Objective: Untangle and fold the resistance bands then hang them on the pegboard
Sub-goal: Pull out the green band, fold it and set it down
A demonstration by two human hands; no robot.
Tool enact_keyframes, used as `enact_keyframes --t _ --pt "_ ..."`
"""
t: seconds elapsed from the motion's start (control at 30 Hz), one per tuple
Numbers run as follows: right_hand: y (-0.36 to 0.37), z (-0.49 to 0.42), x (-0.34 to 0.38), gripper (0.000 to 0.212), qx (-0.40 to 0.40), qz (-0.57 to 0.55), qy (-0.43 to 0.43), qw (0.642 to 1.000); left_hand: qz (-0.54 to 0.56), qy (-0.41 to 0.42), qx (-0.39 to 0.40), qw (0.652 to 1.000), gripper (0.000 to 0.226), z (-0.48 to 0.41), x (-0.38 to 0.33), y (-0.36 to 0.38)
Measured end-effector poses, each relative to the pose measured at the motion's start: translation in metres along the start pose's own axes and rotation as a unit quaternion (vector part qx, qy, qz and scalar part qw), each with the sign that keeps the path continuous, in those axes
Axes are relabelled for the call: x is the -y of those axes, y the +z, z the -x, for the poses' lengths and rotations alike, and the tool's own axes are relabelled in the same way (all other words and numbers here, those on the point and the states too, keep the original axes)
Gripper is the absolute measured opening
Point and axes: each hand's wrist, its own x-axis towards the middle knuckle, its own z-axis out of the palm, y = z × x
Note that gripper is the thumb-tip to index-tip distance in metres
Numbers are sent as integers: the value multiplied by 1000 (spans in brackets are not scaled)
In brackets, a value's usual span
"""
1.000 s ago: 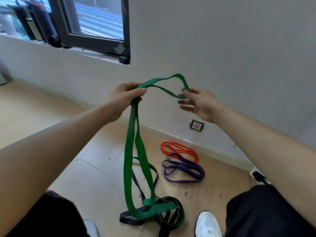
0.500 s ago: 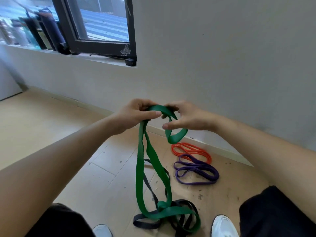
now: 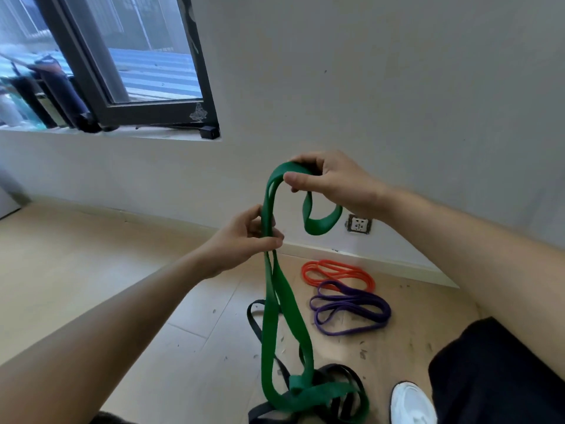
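Pinches green band (image 3: 269, 316) in right hand (image 3: 333, 182), grips it in left hand (image 3: 241, 237). Risks cinching black band (image 3: 261, 414) tangle by pulling.

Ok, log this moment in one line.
left hand: grips wide green rubber resistance band | right hand: pinches its top fold | tail: tangled with black rubber band
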Motion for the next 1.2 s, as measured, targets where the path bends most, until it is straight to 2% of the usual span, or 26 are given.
enact_keyframes --t 0.13,0.23,0.37,0.53,0.63,0.8,1.0,1.1,1.2 --pt "-14 -2 6 17 -77 -80 -11 994 13 -21 35 999 30 -3 2 19" --pt "-28 -5 12 22 -146 -121 -23 982 7 -28 45 999 28 -6 4 26" --pt "-51 -4 9 14 -211 -141 -32 967 28 -32 -6 999 23 -12 -1 20" --pt "-77 1 -18 16 -239 -133 14 962 88 6 -108 990 35 -12 -14 1" --pt "-89 8 -43 20 -193 -104 71 973 143 11 -144 979 45 -9 -18 -11" --pt "-94 26 -72 25 -55 21 161 985 170 31 -196 965 39 -3 -24 -25" --pt "-72 28 -77 25 103 77 208 970 215 68 -239 944 16 -1 -47 -26" --pt "-54 26 -76 26 164 111 210 957 222 98 -231 942 17 0 -61 -23" --pt "-33 23 -67 41 206 122 204 949 183 111 -216 953 21 0 -67 -16"
